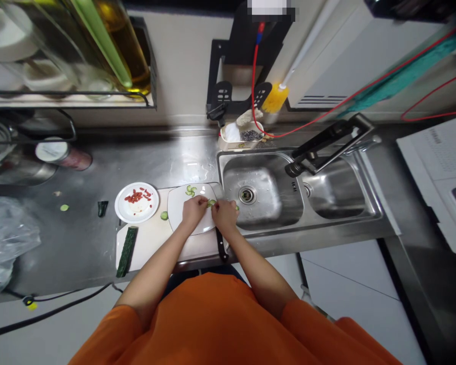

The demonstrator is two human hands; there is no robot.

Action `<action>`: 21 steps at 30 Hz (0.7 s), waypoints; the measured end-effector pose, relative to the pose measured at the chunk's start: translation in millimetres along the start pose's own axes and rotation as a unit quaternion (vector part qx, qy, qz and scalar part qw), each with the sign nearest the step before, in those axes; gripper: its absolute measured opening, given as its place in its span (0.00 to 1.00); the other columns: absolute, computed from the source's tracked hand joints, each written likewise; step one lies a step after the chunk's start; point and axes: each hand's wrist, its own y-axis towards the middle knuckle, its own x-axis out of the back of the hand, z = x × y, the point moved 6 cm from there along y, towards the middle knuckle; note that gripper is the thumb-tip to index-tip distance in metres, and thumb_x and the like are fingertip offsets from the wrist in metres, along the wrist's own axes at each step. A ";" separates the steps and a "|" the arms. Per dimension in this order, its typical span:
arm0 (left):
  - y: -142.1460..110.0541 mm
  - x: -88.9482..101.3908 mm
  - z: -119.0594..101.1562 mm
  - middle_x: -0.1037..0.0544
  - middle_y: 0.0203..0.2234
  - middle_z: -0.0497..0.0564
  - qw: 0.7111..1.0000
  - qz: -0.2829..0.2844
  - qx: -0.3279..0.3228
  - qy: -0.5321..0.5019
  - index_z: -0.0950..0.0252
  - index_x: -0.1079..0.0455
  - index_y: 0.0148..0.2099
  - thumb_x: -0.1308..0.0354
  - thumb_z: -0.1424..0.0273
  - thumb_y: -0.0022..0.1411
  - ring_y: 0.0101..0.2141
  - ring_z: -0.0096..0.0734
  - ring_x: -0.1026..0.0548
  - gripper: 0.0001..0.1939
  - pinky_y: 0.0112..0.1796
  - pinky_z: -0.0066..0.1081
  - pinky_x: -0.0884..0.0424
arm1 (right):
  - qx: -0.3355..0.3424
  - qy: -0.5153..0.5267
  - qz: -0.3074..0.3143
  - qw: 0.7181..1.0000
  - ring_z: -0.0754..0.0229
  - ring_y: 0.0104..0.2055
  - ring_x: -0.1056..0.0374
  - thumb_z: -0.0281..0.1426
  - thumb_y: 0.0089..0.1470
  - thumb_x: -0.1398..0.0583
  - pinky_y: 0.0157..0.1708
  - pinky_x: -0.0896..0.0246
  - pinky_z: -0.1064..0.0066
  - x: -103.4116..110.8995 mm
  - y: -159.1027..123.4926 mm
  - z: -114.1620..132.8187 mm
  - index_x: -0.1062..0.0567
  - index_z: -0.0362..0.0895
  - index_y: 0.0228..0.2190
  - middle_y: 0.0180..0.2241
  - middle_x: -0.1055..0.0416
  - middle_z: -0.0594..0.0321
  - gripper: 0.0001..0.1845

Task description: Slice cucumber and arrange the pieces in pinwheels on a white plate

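Note:
Both hands meet over a white square plate [182, 213] that rests on a pale cutting board [152, 243]. My left hand [193, 209] pinches at thin green cucumber slices [212, 203] near the plate's right edge. Close beside it, my right hand [225, 215] has its fingers curled on the same slices. A few more cucumber slices [190, 190] lie at the plate's far rim. A half cucumber [127, 251] lies on the board's left side. A black-handled knife [222, 246] sits on the board under my right wrist.
A round white plate [137, 203] with red bits stands left of the square plate. A double steel sink [266, 192] with a black tap [327, 144] lies to the right. Cucumber scraps [102, 208], a red can [64, 154] and a plastic bag [3, 238] sit on the steel counter.

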 end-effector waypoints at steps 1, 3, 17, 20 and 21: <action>0.0 0.0 -0.3 0.21 0.32 0.49 1.000 0.001 0.001 0.002 0.62 0.25 0.35 0.43 0.70 0.54 0.34 0.32 0.25 0.07 0.39 0.28 0.34 | 0.000 0.000 -0.002 1.000 0.49 0.49 0.43 0.34 0.58 0.48 0.39 0.49 0.63 -0.1 0.0 0.1 0.27 0.44 0.32 0.38 0.29 0.54 0.11; 0.1 -0.5 -0.5 0.21 0.31 0.49 1.000 0.004 0.005 0.005 0.62 0.25 0.35 0.43 0.70 0.54 0.34 0.32 0.25 0.07 0.39 0.28 0.34 | 0.001 -0.002 -0.004 1.000 0.49 0.49 0.44 0.33 0.58 0.48 0.39 0.50 0.63 -0.6 -0.1 0.3 0.28 0.44 0.32 0.38 0.29 0.54 0.11; -1.7 -0.1 -3.1 0.22 0.31 0.50 0.999 -0.023 -0.016 0.030 0.63 0.28 0.38 0.44 0.71 0.54 0.34 0.32 0.27 0.08 0.38 0.28 0.35 | 0.009 -0.025 -0.010 1.000 0.50 0.49 0.45 0.34 0.59 0.49 0.40 0.50 0.63 -1.7 -1.2 2.1 0.30 0.44 0.37 0.40 0.31 0.54 0.10; -1.2 -0.5 -4.5 0.23 0.31 0.50 0.998 -0.021 -0.038 0.040 0.63 0.28 0.35 0.45 0.70 0.55 0.34 0.32 0.27 0.06 0.38 0.28 0.36 | 0.007 -0.023 -0.010 1.000 0.51 0.48 0.45 0.34 0.59 0.49 0.40 0.51 0.64 -1.5 -0.8 2.1 0.31 0.44 0.36 0.39 0.32 0.54 0.09; -0.8 -1.1 -4.4 0.23 0.31 0.51 0.998 -0.017 -0.042 0.044 0.63 0.27 0.34 0.45 0.71 0.55 0.34 0.32 0.28 0.06 0.38 0.29 0.36 | 0.006 -0.022 -0.010 1.000 0.51 0.48 0.45 0.34 0.59 0.49 0.40 0.51 0.64 -1.6 -0.7 1.8 0.30 0.44 0.35 0.39 0.32 0.54 0.09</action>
